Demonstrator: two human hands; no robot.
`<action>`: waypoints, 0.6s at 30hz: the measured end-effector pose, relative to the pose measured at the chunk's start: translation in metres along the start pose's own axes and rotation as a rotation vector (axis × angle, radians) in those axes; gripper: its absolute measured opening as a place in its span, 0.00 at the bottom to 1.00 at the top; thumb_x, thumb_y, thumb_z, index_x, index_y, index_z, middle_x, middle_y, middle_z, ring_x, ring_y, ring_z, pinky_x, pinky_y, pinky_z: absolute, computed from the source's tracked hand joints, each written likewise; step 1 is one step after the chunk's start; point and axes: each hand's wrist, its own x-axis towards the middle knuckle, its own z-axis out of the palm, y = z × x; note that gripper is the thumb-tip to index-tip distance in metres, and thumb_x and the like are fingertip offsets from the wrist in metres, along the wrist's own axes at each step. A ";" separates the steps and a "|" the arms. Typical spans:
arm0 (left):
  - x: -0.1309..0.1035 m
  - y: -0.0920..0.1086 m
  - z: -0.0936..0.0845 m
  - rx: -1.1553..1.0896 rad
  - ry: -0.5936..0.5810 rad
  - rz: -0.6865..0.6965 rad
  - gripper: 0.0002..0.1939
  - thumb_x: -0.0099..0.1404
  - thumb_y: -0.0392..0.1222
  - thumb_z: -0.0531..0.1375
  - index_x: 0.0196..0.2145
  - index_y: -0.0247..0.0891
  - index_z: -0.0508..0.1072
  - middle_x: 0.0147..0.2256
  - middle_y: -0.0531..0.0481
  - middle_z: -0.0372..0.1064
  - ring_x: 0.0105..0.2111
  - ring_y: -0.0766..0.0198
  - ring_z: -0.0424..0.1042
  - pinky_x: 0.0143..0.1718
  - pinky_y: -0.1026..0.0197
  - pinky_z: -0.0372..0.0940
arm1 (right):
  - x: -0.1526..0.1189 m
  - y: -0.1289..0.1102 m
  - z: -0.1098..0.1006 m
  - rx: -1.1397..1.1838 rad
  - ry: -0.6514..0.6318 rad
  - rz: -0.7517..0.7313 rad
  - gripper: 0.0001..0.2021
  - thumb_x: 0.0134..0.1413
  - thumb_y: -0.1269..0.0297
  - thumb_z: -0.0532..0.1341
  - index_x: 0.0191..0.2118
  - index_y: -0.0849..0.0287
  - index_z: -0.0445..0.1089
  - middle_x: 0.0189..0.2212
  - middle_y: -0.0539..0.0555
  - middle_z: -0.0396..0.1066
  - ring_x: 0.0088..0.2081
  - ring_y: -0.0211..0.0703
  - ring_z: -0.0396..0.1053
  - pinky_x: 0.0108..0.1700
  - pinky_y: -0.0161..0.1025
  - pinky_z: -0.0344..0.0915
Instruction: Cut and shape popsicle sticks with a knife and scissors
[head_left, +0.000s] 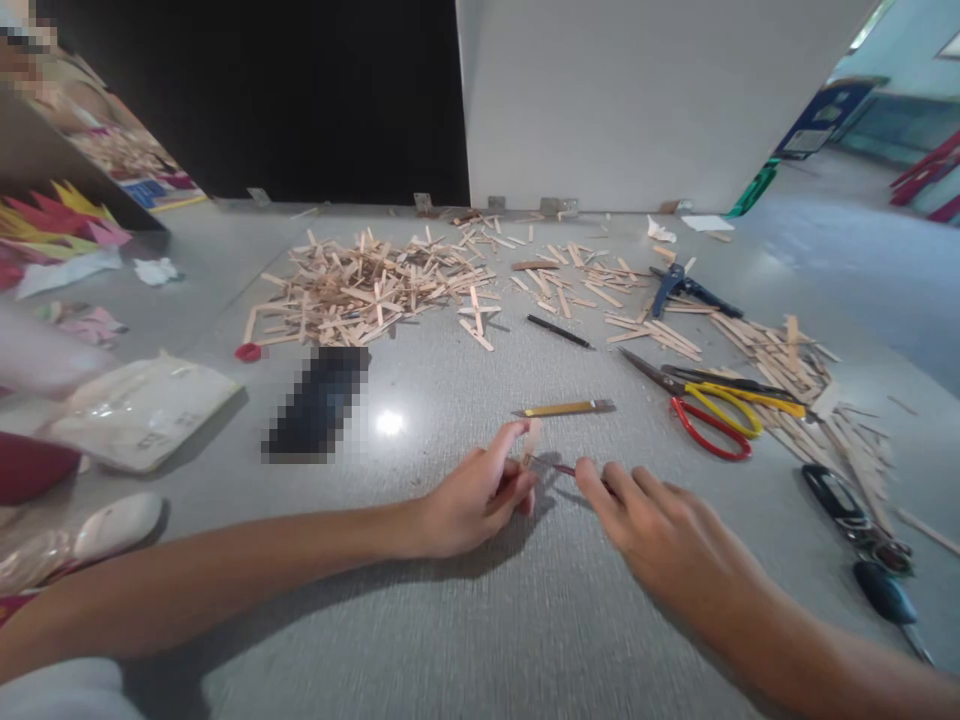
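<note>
My left hand (484,490) is closed on a short flat wooden stick (532,437), held up between thumb and fingers. Close to its right, my right hand (645,520) grips a thin tool with a dark red shaft (564,469); its slim tip points at the stick, and its exact kind is hidden by my fingers. Just beyond both hands lies a yellow craft knife (566,409). Farther back is a black pen-like tool (559,331). Scissors with red and yellow handles (701,410) rest to the right of these.
A heap of wooden sticks (367,285) spreads along the back, with more sticks (787,370) at right. Blue-handled pliers (675,290), a key fob (834,497), a blurred-out dark object (319,405), a plastic packet (150,405) and a white mouse (118,525) lie around. Upright panels (637,110) stand behind.
</note>
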 end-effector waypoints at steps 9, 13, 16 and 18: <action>0.000 -0.007 0.007 0.110 0.046 0.021 0.25 0.81 0.44 0.51 0.69 0.37 0.50 0.26 0.61 0.68 0.21 0.67 0.64 0.26 0.65 0.59 | 0.018 -0.008 -0.002 -0.245 -0.079 -0.002 0.16 0.57 0.84 0.55 0.38 0.60 0.76 0.17 0.51 0.67 0.16 0.44 0.67 0.20 0.38 0.53; -0.001 -0.013 0.009 0.168 0.079 0.057 0.30 0.81 0.42 0.50 0.74 0.34 0.44 0.25 0.61 0.66 0.22 0.66 0.63 0.27 0.64 0.59 | 0.022 -0.006 0.001 -0.184 -0.114 -0.027 0.14 0.51 0.83 0.59 0.37 0.59 0.76 0.20 0.52 0.71 0.20 0.46 0.72 0.20 0.37 0.57; -0.002 -0.016 0.010 0.228 0.080 0.112 0.33 0.81 0.41 0.50 0.76 0.31 0.41 0.26 0.60 0.66 0.22 0.66 0.63 0.27 0.64 0.60 | 0.025 -0.004 0.002 -0.115 -0.097 -0.035 0.15 0.49 0.84 0.58 0.34 0.58 0.75 0.23 0.53 0.73 0.22 0.46 0.75 0.20 0.38 0.60; -0.002 -0.015 0.009 0.233 0.083 0.138 0.35 0.81 0.40 0.49 0.77 0.32 0.39 0.27 0.60 0.66 0.22 0.66 0.64 0.28 0.64 0.61 | 0.026 -0.004 0.001 -0.111 -0.077 -0.043 0.15 0.50 0.84 0.57 0.35 0.59 0.75 0.21 0.51 0.71 0.19 0.45 0.73 0.19 0.39 0.58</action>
